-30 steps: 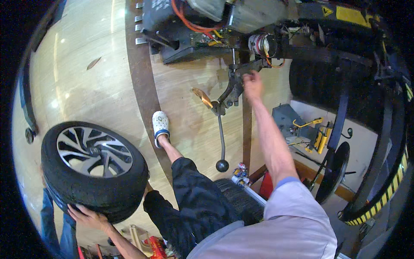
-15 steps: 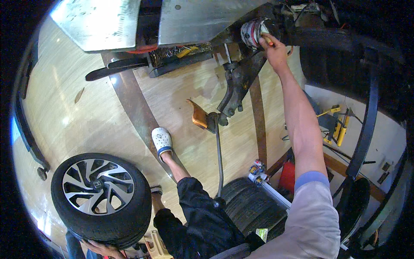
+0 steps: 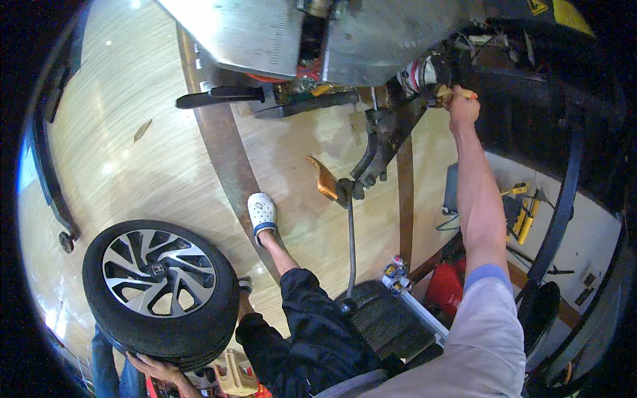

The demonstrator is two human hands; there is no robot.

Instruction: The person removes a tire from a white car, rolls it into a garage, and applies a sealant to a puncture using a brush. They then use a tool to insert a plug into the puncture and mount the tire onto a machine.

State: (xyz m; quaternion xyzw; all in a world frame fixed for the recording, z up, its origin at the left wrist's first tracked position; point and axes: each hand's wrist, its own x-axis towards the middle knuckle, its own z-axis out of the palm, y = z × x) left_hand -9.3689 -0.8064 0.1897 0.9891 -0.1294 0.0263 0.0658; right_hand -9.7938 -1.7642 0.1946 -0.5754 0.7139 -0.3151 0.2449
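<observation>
My right hand (image 3: 464, 108) reaches up to the far right, its fingers closed around a brush (image 3: 469, 95) with an orange-tipped handle. Just left of that hand, a white and red can (image 3: 418, 74) sits on the dark machine arm. A pale tan part beside my fingers looks like the brush head, but it is blurred. At lower left is a wheel (image 3: 159, 270) with a silver and black alloy rim, its face turned up. My left hand (image 3: 156, 369) lies against the near side of its tyre, fingers stretched along the tread.
A metal machine plate (image 3: 232, 33) spans the top. An orange-faced pad (image 3: 323, 180) on a bent rod stands mid-floor. Near my leg lie more tyres (image 3: 378, 315), with a gauge tool (image 3: 397, 277) on top. A yellow tool (image 3: 527, 215) is at right.
My right hand has drawn back from the can's mouth, bringing the brush out to its right. The whole view has shifted, so most things sit further right. My left hand stays at the tyre.
</observation>
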